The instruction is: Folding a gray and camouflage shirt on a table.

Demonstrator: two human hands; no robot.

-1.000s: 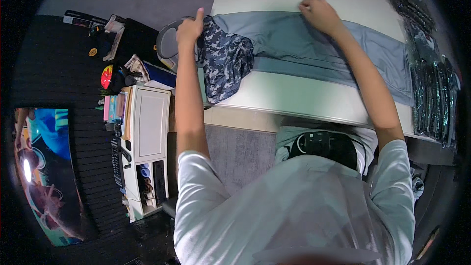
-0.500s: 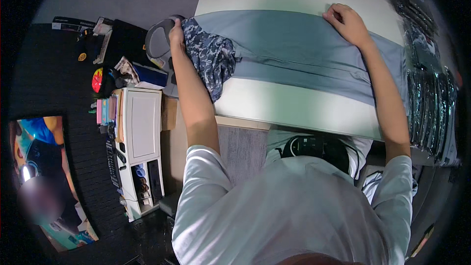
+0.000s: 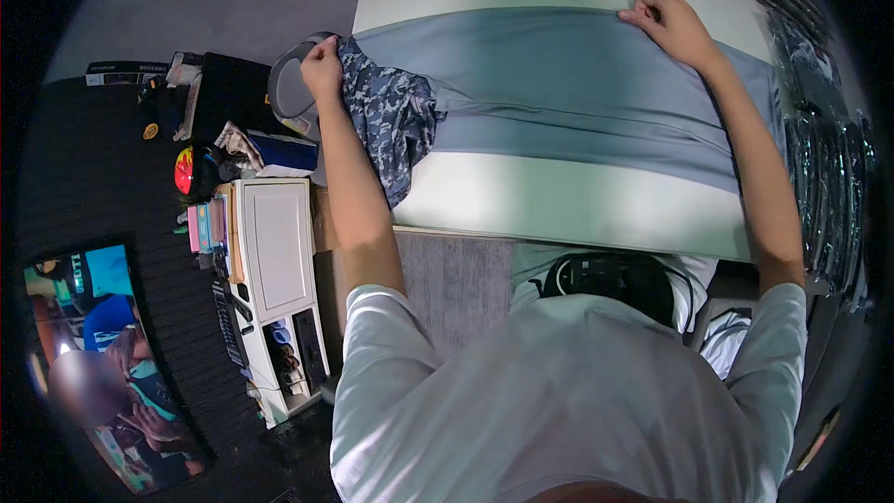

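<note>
A pair of grey-blue pants (image 3: 577, 74) lies lengthwise across the white table (image 3: 559, 194), legs stretched out to the right. At their left end is a bunched, crumpled camouflage-print part (image 3: 386, 116) in dark blue and grey. Out at the far left, my left hand (image 3: 322, 67) is closed, pinching the upper corner of the camouflage part. My right hand (image 3: 669, 26) rests at the far edge of the grey cloth, thumb and fingers pinched together on that edge. Both arms reach forward, well apart.
Plastic-wrapped packages (image 3: 829, 186) are stacked along the table's right end. A white cabinet (image 3: 272, 247) stands to the left, with books (image 3: 207, 228) beside it. A grey rounded object (image 3: 291, 84) sits beyond my left hand. A lit screen (image 3: 116, 363) is at the lower left.
My left hand has shifted slightly left, its fingers now bent in a pinch at the corner. My right hand has moved a little farther away, and the cloth's far edge has moved outward with it.
</note>
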